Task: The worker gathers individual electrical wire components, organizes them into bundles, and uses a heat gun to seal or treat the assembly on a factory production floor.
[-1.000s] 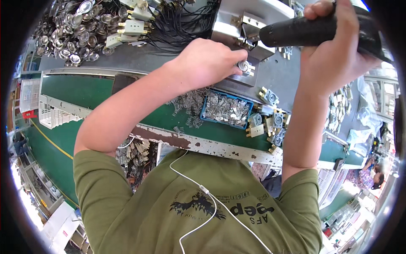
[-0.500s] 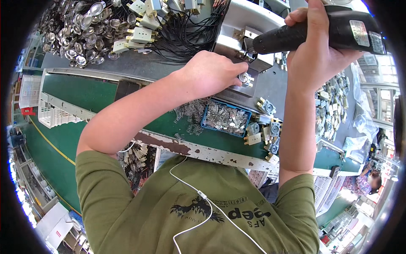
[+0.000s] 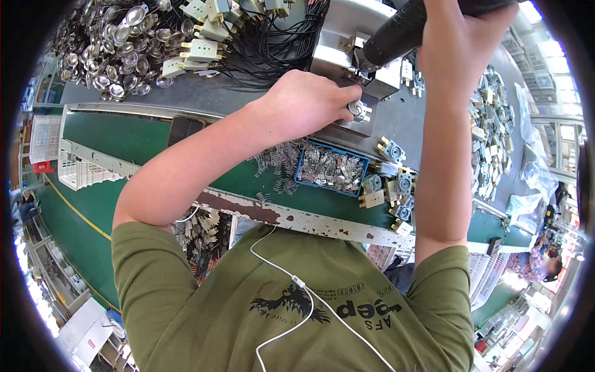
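Observation:
My left hand (image 3: 304, 102) is closed, thumb and fingers pinching a small thermostat-like part (image 3: 359, 111) with a round metal top and pale prongs at the front of a metal fixture (image 3: 383, 84). Raised at the upper right, my right hand (image 3: 462, 46) is wrapped round a black power screwdriver (image 3: 396, 36). Its tapered nose points down left at the top of the fixture, close to a small metal clamp piece (image 3: 356, 53). The tool's rear end runs out of the picture, and whether its tip touches anything I cannot tell.
Shiny round metal cups (image 3: 127, 49) lie heaped at the far left, beside white blocks on black cables (image 3: 273, 56). A blue tray (image 3: 331, 167) of small metal pieces sits nearer, with springs (image 3: 276, 167) beside it. Similar prong parts (image 3: 403, 183) lie to its right, and more (image 3: 493, 136) beyond my right forearm.
My right hand has moved up and away, tilting the screwdriver more steeply, with its nose still near the fixture. My left hand keeps its pinch almost in place.

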The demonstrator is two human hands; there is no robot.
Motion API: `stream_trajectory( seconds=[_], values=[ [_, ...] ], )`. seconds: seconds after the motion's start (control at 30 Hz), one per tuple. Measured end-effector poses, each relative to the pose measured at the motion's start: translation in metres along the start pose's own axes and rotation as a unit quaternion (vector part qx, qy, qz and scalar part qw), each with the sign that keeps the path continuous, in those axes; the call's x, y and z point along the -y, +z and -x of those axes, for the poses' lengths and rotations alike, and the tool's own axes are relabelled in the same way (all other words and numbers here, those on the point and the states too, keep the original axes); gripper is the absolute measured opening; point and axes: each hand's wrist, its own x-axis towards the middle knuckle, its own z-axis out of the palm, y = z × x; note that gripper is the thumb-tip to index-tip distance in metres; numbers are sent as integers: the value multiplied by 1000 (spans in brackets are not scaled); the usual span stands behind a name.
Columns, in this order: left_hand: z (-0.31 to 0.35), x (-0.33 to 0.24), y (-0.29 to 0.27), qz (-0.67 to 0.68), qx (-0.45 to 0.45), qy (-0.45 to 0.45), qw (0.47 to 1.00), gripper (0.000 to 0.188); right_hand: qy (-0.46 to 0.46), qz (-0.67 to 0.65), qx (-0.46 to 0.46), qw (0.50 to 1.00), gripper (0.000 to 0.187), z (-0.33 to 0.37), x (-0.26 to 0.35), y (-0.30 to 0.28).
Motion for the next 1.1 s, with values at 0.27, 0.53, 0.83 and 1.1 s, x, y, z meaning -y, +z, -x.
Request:
stream_trajectory(
  seconds=[0.27, 0.53, 0.83, 1.1],
  values=[
    [7, 4, 15, 13, -97, 32, 995, 26, -29, 82, 25, 996, 32, 25, 13, -26],
    [-1, 0, 0, -27, -14, -3, 1000, 30, -22, 140, 5, 990, 17, 40, 8, -45],
    [-1, -1, 2, -22, 2, -6, 1000, 28, 12, 129, -16, 991, 17, 50, 7, -39],
    [-3, 4, 1, -6, -8, 5, 1000, 28, -24, 120, 62, 991, 17, 47, 1, -48]
  ],
)
